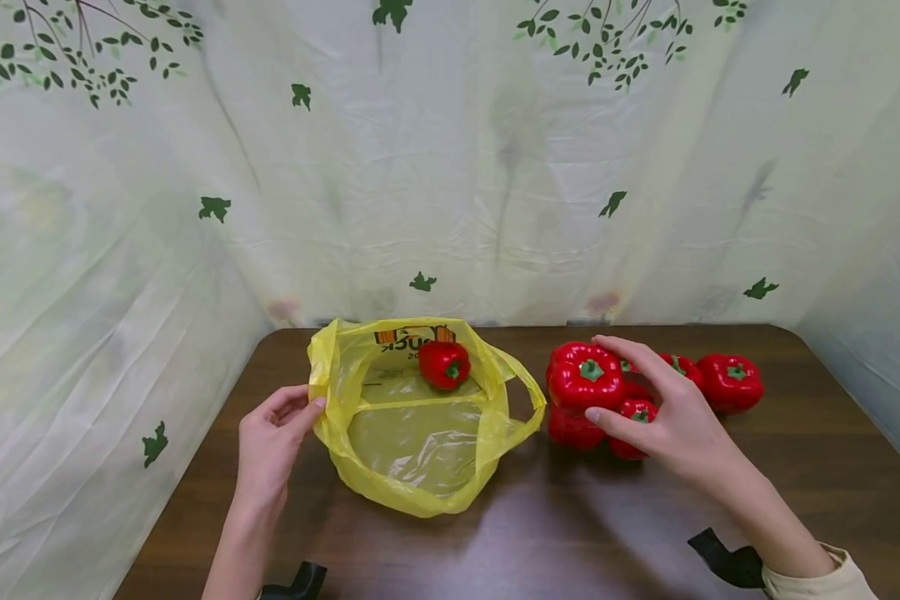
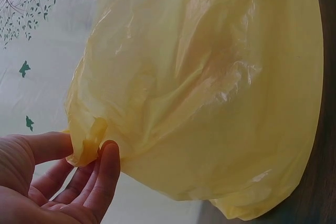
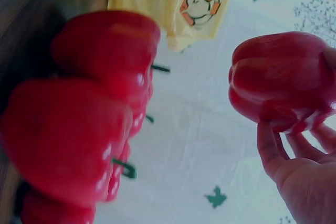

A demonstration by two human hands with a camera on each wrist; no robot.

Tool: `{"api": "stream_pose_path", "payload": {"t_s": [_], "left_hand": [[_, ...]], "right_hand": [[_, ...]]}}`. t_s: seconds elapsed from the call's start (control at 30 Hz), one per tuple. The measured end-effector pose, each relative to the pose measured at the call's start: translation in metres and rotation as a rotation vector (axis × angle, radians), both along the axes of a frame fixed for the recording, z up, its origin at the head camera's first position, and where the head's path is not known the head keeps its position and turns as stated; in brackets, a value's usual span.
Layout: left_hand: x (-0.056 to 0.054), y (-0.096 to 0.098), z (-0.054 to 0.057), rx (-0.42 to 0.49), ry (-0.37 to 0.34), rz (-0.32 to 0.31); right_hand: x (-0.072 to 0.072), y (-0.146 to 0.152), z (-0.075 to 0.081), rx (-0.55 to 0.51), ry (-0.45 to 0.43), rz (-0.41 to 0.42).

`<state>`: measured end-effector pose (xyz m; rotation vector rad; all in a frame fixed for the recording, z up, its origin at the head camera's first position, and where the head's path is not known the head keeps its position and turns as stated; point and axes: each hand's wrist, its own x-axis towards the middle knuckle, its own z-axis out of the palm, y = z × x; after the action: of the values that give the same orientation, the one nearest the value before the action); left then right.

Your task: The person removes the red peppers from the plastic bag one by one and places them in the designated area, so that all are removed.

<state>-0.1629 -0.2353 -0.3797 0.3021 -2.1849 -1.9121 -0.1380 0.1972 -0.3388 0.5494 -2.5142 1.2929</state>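
My left hand (image 1: pixel 273 442) pinches the left rim of a yellow plastic bag (image 1: pixel 412 496), which stands with its mouth spread wide. In the left wrist view, thumb and fingers grip a bunched fold of the bag (image 2: pixel 199 93). Inside the bag lies one red bell pepper (image 1: pixel 442 365) with a green stem. My right hand (image 1: pixel 682 417) holds another red bell pepper (image 1: pixel 585 375) between thumb and fingers, to the right of the bag's handle loop. The right wrist view shows this held pepper (image 3: pixel 283 80) lifted apart from the others.
Several more red bell peppers (image 1: pixel 731 383) sit in a group on the dark wooden table (image 1: pixel 570 533), under and behind my right hand. A pale cloth backdrop (image 1: pixel 450 167) with leaf prints encloses the table's back and sides.
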Motion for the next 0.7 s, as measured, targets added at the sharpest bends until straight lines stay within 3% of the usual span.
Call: {"api": "stream_pose_path", "payload": {"t_s": [0.37,0.53,0.7], "left_hand": [[0.0,0.0,0.001,-0.007,-0.015,0.002],[-0.001,0.0,0.0,0.001,-0.011,0.002],[-0.001,-0.001,-0.001,-0.004,-0.018,0.007]], "right_hand": [[0.01,0.039,0.007,-0.006,-0.05,-0.075],[0.014,0.057,0.004,-0.014,-0.061,-0.089],[0.018,0.073,0.0,0.026,-0.037,-0.155]]}}
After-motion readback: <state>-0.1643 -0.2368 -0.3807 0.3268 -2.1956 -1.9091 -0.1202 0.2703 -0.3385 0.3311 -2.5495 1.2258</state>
